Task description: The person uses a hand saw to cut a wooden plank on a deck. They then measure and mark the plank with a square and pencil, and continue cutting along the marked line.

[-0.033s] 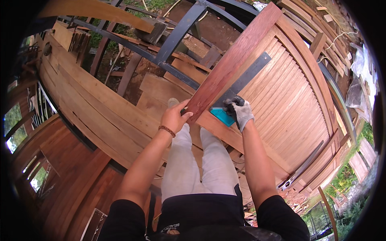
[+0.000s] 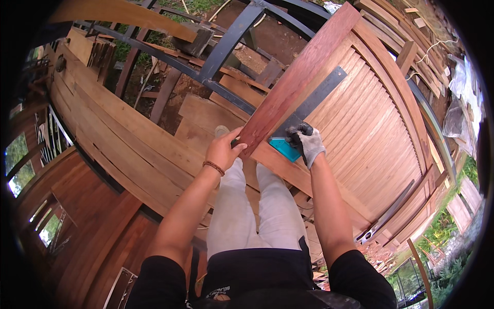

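My left hand (image 2: 224, 151), bare with a braided bracelet, is closed on the near end of a reddish-brown wooden board (image 2: 303, 74). A small dark object shows between its thumb and fingers, too small to name. The board slants up and to the right, along the edge of a slatted wooden panel (image 2: 360, 113). On that panel lies a try square with a dark metal blade and a teal handle (image 2: 284, 150). Wearing a grey and black glove, my right hand (image 2: 307, 143) has its fingers curled over the square where blade and handle meet, hiding that corner.
A dark metal frame (image 2: 226, 49) stands beyond the board. Long curved planks (image 2: 128, 134) run along my left. Stacked timber (image 2: 396, 31) and clear plastic sheeting (image 2: 463, 98) are at the far right. A level-like tool (image 2: 375, 226) lies by the panel's near right edge.
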Tool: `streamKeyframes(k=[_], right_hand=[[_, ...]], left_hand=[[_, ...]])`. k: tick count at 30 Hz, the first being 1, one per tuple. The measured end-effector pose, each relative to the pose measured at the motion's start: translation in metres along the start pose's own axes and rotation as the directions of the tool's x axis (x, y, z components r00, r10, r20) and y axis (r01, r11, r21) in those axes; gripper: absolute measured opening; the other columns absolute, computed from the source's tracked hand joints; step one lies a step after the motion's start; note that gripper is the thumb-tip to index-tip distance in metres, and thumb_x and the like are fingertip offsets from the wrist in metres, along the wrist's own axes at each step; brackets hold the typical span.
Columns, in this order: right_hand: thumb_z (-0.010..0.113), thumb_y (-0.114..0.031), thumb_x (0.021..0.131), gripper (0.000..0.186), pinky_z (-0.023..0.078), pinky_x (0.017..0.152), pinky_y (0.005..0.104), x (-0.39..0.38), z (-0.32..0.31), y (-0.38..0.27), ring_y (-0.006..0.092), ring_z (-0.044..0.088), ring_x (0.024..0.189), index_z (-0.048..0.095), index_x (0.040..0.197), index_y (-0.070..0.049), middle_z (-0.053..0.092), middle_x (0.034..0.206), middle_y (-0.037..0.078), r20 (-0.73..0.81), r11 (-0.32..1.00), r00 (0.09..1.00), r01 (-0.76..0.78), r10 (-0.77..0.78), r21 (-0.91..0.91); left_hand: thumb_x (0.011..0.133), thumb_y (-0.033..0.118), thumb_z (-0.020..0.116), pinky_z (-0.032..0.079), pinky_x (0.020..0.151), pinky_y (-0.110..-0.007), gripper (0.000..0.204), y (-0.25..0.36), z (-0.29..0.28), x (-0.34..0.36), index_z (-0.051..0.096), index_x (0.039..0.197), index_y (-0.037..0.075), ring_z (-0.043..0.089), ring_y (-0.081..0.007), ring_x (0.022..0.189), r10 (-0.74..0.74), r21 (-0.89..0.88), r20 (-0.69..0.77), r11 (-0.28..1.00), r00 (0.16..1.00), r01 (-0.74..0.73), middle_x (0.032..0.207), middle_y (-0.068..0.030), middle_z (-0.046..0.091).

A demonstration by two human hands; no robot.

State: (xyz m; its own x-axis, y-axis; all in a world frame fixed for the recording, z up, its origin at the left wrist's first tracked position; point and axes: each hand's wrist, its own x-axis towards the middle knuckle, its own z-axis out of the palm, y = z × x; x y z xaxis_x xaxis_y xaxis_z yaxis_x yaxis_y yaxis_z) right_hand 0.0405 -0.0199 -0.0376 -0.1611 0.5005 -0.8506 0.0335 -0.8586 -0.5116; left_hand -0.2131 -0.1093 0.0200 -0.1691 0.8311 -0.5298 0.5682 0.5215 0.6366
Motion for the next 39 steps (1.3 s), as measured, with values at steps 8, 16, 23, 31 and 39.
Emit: streamKeyframes(k=[8,16,23,31,39], right_hand=[[0.068,-0.010,0.092,0.010,0.051,0.055,0.0258,-0.001,0.004,-0.010,0.0154,0.066,0.067,0.065,0.094,-0.001,0.071,0.089,0.011,-0.007,0.997,0.999,-0.041,0.041,-0.063],[0.069,-0.010,0.091,0.010,0.049,0.051,0.0258,-0.008,0.013,-0.015,0.0142,0.064,0.063,0.065,0.091,-0.001,0.070,0.084,0.010,0.007,0.995,1.000,-0.019,0.020,-0.099],[0.059,-0.002,0.093,0.007,0.048,0.050,0.0259,-0.002,0.017,-0.011,0.0144,0.064,0.062,0.066,0.092,0.000,0.072,0.092,0.011,-0.032,0.997,0.999,-0.028,0.026,-0.070],[0.070,-0.010,0.090,0.010,0.047,0.046,0.0250,-0.004,0.022,-0.016,0.0135,0.062,0.056,0.064,0.086,-0.003,0.068,0.074,0.008,-0.040,0.998,0.999,-0.012,0.010,-0.065],[0.059,0.007,0.087,0.012,0.046,0.045,0.0253,-0.005,0.027,-0.020,0.0143,0.063,0.058,0.056,0.091,-0.004,0.072,0.092,0.013,-0.047,0.998,0.997,-0.056,0.055,-0.032]], left_hand=[[0.078,0.015,0.079,0.053,0.081,-0.036,0.052,-0.004,0.002,0.003,0.064,0.128,0.012,0.068,-0.0306,0.094,-0.011,0.011,-0.009,1.000,1.000,0.011,0.106,-0.0194,0.069],[0.078,0.016,0.080,0.053,0.079,-0.036,0.053,-0.003,0.001,0.004,0.063,0.128,0.013,0.068,-0.0300,0.091,0.008,-0.001,-0.008,1.000,1.000,-0.008,0.105,-0.0190,0.069],[0.078,0.015,0.080,0.053,0.080,-0.035,0.053,-0.006,0.002,0.004,0.063,0.129,0.013,0.068,-0.0300,0.093,0.017,-0.004,-0.005,1.000,1.000,-0.017,0.108,-0.0191,0.069],[0.078,0.014,0.080,0.053,0.080,-0.035,0.053,-0.003,0.002,0.004,0.064,0.128,0.013,0.068,-0.0295,0.092,0.023,-0.009,-0.016,1.000,1.000,-0.024,0.106,-0.0197,0.069],[0.077,0.015,0.081,0.052,0.073,-0.034,0.053,-0.004,0.002,0.004,0.064,0.128,0.014,0.065,-0.0270,0.079,0.004,0.003,-0.013,1.000,1.000,-0.003,0.100,-0.0181,0.070]])
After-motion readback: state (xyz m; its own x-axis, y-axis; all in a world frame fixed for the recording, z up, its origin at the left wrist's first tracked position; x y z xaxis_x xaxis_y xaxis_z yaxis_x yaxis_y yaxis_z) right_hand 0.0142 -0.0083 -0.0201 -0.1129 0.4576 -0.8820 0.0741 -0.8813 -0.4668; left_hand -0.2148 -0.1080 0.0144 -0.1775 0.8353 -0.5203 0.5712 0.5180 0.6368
